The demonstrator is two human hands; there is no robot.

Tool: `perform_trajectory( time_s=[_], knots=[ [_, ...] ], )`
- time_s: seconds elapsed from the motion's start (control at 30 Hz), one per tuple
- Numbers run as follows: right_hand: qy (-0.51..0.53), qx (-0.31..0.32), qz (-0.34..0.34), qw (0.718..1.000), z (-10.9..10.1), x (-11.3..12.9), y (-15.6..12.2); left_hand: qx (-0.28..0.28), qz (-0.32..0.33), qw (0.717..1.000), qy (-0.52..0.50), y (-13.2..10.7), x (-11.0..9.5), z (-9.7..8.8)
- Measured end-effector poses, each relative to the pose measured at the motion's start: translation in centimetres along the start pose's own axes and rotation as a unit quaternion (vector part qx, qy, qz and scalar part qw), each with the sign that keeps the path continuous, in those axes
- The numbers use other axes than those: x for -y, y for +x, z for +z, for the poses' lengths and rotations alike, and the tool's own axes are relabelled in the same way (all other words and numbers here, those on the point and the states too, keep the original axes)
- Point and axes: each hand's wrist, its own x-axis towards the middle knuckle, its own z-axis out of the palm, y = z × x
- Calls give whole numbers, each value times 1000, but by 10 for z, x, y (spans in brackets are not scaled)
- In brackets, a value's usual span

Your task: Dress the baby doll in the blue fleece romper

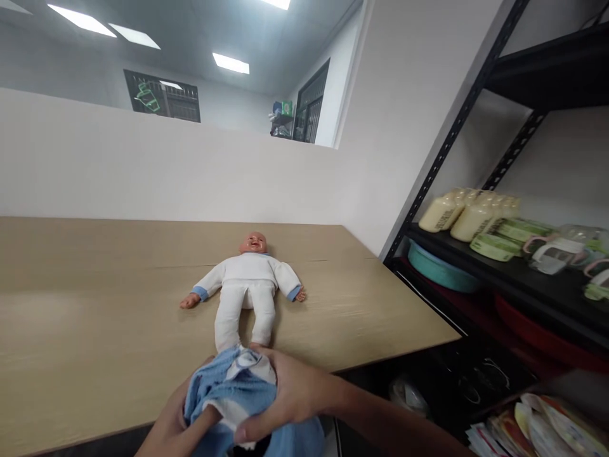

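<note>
A baby doll [247, 279] in a white top and white trousers with blue cuffs lies on its back on the table, its feet toward me. At the table's near edge, a light blue and white baby garment [228, 384] is bunched up between my hands. My left hand [178, 416] grips it from the left, with a finger over the white lining. From the right, my right hand [290, 387] closes around it, thumb in front. The right fingers are close to the doll's feet and partly hidden behind the cloth. Lower folds of the garment hang below the table edge.
The wooden table [118, 304] meets a white partition [190, 171] at the back. On the right, a black shelf rack [514, 266] holds several cream bottles [476, 212], green packs [499, 241] and a teal basin [438, 270]. Colourful packets [547, 425] lie at lower right.
</note>
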Motion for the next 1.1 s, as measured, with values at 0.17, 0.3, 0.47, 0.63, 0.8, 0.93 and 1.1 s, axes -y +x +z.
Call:
perform_trajectory(
  time_s=[0.17,0.3,0.47,0.63,0.8,0.93,1.1],
  knots=[
    [-21,-111,23,993,3,-21,10,18,50,999,9,7,17,13],
    [-90,-153,-30,984,8,-29,8,33,67,995,59,3,30,17],
    [-227,-227,-29,947,20,-53,12,0,27,990,137,-3,32,13],
    [-300,-253,1,920,33,-65,24,-54,33,975,211,2,32,5],
    [-374,-229,52,897,38,-62,36,-96,57,951,290,24,51,4],
    [-402,-200,58,892,38,-62,40,-72,115,960,246,39,74,3],
    [-382,-208,61,898,29,-67,41,-37,132,987,83,43,78,-3]
  ],
)
